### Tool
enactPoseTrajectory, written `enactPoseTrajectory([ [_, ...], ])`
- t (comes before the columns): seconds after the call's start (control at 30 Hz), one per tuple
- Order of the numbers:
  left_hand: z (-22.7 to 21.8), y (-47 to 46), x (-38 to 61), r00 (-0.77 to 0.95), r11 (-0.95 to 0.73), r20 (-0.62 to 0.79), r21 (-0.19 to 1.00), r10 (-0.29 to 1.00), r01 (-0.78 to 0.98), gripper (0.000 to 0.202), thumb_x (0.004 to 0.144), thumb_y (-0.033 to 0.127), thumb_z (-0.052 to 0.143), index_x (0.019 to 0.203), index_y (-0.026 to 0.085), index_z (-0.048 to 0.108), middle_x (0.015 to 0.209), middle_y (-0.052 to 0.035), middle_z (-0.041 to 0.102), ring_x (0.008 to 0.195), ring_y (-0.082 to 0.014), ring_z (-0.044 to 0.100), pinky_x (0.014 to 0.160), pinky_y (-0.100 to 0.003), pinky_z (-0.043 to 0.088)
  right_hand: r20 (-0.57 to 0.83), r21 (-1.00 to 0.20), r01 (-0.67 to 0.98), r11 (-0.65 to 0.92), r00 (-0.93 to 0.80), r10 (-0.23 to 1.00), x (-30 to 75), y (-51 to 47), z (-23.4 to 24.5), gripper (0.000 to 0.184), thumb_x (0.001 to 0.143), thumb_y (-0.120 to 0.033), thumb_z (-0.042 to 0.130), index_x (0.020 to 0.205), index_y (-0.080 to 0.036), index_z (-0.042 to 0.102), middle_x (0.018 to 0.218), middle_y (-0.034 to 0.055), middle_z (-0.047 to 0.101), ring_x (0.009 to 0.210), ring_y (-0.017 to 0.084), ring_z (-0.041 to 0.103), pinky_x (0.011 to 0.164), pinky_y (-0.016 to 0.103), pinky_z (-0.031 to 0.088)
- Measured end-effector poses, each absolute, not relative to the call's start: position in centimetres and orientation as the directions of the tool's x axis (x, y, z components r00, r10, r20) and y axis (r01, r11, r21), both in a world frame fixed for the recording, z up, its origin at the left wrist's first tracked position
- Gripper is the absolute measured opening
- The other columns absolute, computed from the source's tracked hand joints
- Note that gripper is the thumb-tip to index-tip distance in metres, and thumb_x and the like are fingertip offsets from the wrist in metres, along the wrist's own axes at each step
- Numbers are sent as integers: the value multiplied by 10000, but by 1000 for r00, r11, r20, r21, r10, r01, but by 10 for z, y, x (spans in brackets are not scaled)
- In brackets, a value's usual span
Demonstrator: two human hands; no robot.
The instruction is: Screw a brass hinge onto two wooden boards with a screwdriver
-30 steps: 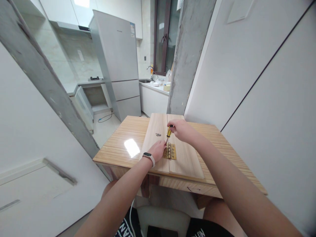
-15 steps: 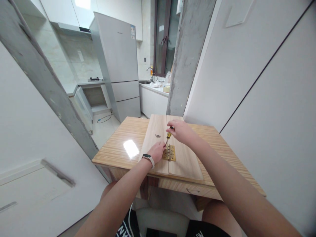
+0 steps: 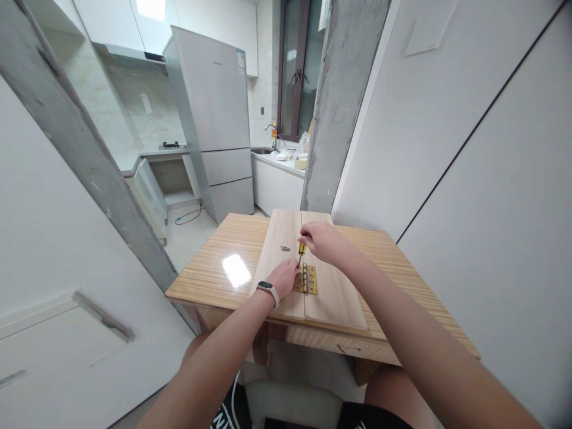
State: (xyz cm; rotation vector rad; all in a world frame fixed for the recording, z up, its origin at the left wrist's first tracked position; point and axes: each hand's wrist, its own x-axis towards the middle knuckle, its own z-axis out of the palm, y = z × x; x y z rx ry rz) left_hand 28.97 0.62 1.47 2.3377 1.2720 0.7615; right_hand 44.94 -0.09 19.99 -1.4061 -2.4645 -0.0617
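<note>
Screwdriver [image 3: 302, 246], one, yellow-and-black handle; head view. We find it slanted above two pale boards [image 3: 336, 301], shaft pointing down toward the far end of a brass-coloured hinge [image 3: 311, 281] lying across their seam. Right hand [image 3: 322, 239]: fingers clamped round the upper handle. Left hand [image 3: 285, 277]: beside the hinge, fingertips at the shaft; we cannot tell whether they pinch anything. Hands near each other, not joined. Handling, in our judgement: light, rigid, hardly fragile, perhaps slick at the handle, which is the place to hold. Screws [image 3: 285, 249], small group, on the left board: likely apt to roll. Table [image 3: 208, 262], striped wood, beneath. Hidden from us: screwdriver tip, part of the hinge's left leaf. Too small to make out: whether the hinge holes are filled.
</note>
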Motion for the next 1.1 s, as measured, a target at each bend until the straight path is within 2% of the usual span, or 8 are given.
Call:
enactPoseTrajectory([
  [0.1, 15, 7, 290, 448, -519, 274, 571, 851, 637, 123, 1032, 208, 431, 997, 205, 549, 1076, -105, 652, 1036, -244, 615, 963, -403, 507, 298, -83, 879, 469, -427, 854, 448, -3, 200, 225, 992, -360, 633, 891, -177, 717, 921, 100, 742, 872, 219, 665, 772, 304, 438],
  [0.2, 16, 8, 289, 454, -522, 274, 578, 848, 627, 129, 1031, 209, 427, 995, 205, 551, 1070, -107, 656, 1027, -247, 618, 956, -407, 513, 325, -78, 885, 459, -413, 851, 449, -4, 198, 265, 1000, -401, 623, 881, -179, 705, 892, 96, 731, 860, 223, 663, 769, 308, 438],
  [0.33, 16, 8, 290, 455, -518, 266, 579, 850, 629, 129, 1035, 210, 428, 987, 203, 547, 1065, -102, 656, 1017, -238, 617, 953, -401, 511, 355, -153, 826, 543, -467, 810, 452, -2, 194, 101, 972, -246, 651, 1012, -179, 715, 1017, 86, 735, 939, 211, 666, 843, 303, 456],
  [0.43, 16, 8, 290, 454, -519, 267, 570, 850, 637, 124, 1039, 210, 432, 982, 200, 542, 1063, -103, 653, 1015, -234, 615, 955, -398, 507, 349, -227, 770, 597, -508, 788, 455, -2, 193, 190, 950, -112, 608, 1080, -192, 721, 1115, 79, 734, 1017, 201, 667, 903, 298, 464],
  [0.57, 15, 8, 291, 455, -524, 272, 561, 848, 641, 128, 1040, 204, 430, 973, 197, 538, 1051, -103, 652, 1004, -235, 616, 938, -391, 513, 327, -254, 772, 583, -499, 803, 457, -2, 195, 212, 935, -84, 597, 1053, -191, 737, 1101, 78, 749, 1012, 207, 673, 901, 303, 470],
  [0.73, 14, 8, 289, 453, -534, 291, 558, 843, 635, 130, 1046, 215, 426, 988, 206, 541, 1056, -101, 649, 1021, -239, 615, 945, -390, 511, 317, -209, 812, 545, -471, 823, 455, -2, 198, 74, 948, -193, 661, 951, -177, 733, 998, 86, 756, 904, 200, 669, 815, 290, 457],
  [0.97, 16, 7, 290, 454, -522, 267, 547, 850, 655, 116, 1047, 199, 429, 999, 210, 534, 1070, -91, 648, 1029, -228, 613, 956, -374, 507, 359, -101, 883, 458, -397, 845, 451, 0, 193, 297, 991, -434, 639, 860, -172, 687, 874, 93, 720, 837, 217, 650, 751, 302, 426],
  [1.1, 17, 7, 290, 450, -519, 267, 550, 852, 655, 141, 1056, 213, 419, 976, 211, 536, 1053, -87, 651, 1005, -227, 617, 933, -374, 513, 396, -191, 803, 565, -463, 793, 454, 3, 188, 98, 966, -235, 663, 1029, -178, 713, 1047, 90, 734, 956, 209, 660, 853, 304, 452],
])
